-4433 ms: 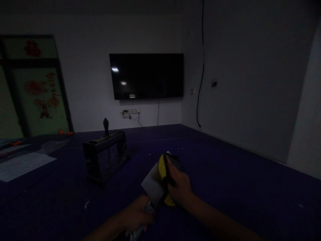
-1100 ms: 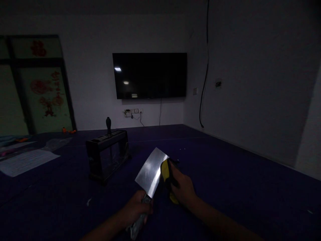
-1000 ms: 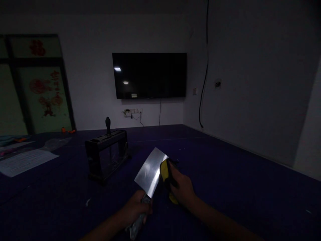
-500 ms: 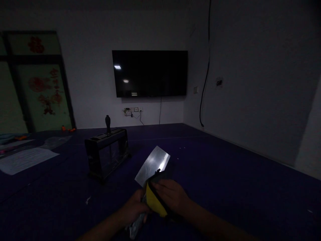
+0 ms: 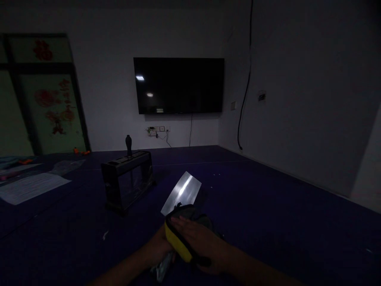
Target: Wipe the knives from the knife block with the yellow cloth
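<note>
A cleaver with a broad shiny blade points up and away over the dark blue floor covering. My left hand is closed around its handle, which is mostly hidden by the cloth and my fingers. Some crinkled, pale plastic-like material hangs below that hand. My right hand grips a grey and yellow cloth with black edging, fingers pressed along it. The cloth lies over the lower end of the blade and partly covers my left hand.
A black knife block with clear sides stands front left, one black handle upright in it. Printed paper and a plastic bag lie farther left. A television hangs on the back wall; a cable runs down the right wall.
My right hand and the cloth have shifted slightly left, covering more of my left hand and the blade's base. The glare on the blade has moved; the knife block stays put.
</note>
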### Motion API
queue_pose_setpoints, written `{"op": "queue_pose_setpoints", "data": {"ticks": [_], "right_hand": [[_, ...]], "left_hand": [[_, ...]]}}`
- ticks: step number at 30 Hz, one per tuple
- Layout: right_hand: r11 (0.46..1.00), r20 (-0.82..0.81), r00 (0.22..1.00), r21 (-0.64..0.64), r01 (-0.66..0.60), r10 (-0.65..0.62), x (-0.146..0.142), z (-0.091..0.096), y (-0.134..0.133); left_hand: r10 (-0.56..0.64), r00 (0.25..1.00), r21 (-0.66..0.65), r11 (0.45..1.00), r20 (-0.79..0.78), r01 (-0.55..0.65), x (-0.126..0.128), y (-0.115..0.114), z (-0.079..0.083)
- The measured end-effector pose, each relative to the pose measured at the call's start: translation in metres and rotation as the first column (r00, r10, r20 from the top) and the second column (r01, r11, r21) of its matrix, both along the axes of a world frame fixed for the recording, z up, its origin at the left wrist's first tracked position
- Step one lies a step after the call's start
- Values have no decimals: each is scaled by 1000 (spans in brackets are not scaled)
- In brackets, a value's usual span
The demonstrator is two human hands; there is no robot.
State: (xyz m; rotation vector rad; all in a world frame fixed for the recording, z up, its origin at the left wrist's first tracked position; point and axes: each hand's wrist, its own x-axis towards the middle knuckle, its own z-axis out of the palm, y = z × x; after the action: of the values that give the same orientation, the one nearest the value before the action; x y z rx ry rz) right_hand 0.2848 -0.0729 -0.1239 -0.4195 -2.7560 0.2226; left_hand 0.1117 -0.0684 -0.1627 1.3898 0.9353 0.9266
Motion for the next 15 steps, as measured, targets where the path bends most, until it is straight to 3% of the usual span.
{"op": "queue_pose_setpoints", "data": {"ticks": [8, 15], "right_hand": [[999, -12, 999, 13, 39, -39, 1, -5, 5], [983, -9, 984, 18, 180, -180, 1, -12, 10]], "left_hand": [[-71, 997, 35, 997, 14, 70, -2, 6, 1], [83, 996, -42, 996, -19, -83, -5, 7, 2]]}}
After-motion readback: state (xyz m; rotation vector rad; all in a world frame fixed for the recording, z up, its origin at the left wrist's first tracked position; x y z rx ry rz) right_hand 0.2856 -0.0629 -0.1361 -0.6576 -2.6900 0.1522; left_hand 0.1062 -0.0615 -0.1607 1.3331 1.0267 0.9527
